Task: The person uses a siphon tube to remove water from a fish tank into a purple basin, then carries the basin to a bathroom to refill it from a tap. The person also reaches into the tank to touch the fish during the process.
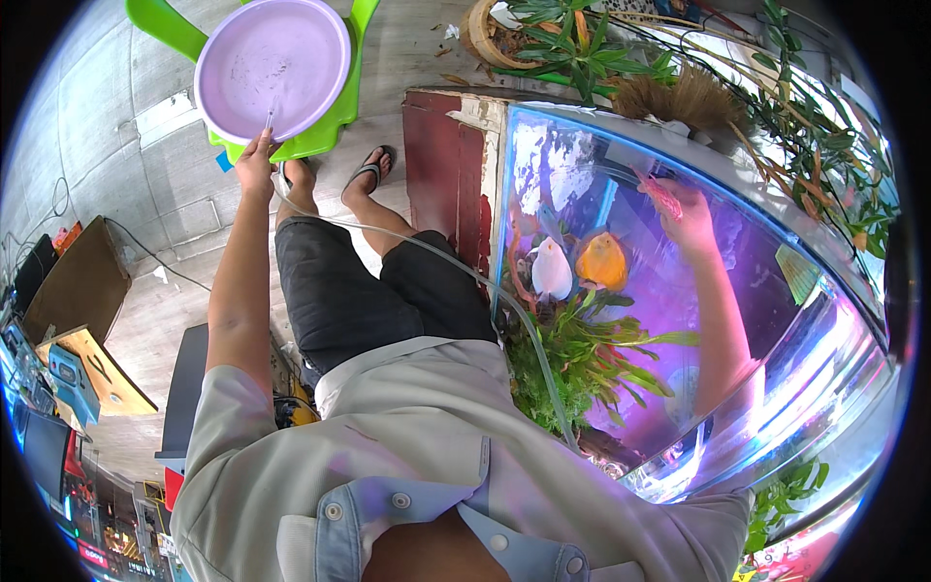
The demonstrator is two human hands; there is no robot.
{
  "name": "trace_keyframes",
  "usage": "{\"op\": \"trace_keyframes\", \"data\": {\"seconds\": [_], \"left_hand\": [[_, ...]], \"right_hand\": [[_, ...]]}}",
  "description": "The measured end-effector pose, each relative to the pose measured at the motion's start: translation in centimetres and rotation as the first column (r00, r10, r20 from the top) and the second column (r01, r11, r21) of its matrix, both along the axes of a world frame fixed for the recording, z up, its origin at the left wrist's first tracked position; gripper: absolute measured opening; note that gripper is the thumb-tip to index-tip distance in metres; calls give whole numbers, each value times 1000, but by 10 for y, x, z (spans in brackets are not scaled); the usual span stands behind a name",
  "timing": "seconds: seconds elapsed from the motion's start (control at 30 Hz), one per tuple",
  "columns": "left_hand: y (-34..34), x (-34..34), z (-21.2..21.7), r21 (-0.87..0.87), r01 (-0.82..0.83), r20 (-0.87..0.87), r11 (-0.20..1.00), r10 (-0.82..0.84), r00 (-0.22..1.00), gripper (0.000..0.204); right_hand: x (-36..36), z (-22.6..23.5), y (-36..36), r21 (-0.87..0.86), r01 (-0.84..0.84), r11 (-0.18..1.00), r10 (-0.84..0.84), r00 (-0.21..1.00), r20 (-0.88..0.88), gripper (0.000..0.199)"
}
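Note:
My left hand [256,167] is closed around the end of a clear hose [402,236] at the near rim of a lilac basin [262,73]. Some water and dark specks lie in the basin. From there the hose runs across my legs and down into the fish tank [635,388]. My right hand [687,215] reaches into the tank, its fingers closed on a pink, rough-textured pad [659,194] near the far glass. A white fish [551,269] and an orange fish [602,260] are to the left of that hand. Green water plants [592,354] stand nearer me.
The basin rests on a green plastic chair [354,97]. A red cabinet [441,175] with peeling paint stands at the tank's left. Potted plants [582,48] and trailing stems line the far side. Boards [78,276] and a dark box lie at the left.

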State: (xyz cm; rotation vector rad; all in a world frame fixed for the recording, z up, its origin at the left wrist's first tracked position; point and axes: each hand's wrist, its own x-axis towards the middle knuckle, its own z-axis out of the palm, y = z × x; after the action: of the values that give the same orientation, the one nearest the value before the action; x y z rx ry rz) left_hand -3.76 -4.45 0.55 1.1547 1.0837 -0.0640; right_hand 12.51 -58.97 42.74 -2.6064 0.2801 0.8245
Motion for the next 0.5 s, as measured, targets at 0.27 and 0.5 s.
{"op": "trace_keyframes", "data": {"seconds": [0.27, 0.5], "left_hand": [[3, -2, -1, -5, -7, 6, 1000, 7, 1000, 31], [3, -1, -1, 1, -1, 1, 1000, 1, 1000, 33]], "right_hand": [[26, 38, 26, 137, 488, 862, -400, 821, -406, 29], [20, 36, 29, 246, 519, 819, -404, 825, -396, 31]]}}
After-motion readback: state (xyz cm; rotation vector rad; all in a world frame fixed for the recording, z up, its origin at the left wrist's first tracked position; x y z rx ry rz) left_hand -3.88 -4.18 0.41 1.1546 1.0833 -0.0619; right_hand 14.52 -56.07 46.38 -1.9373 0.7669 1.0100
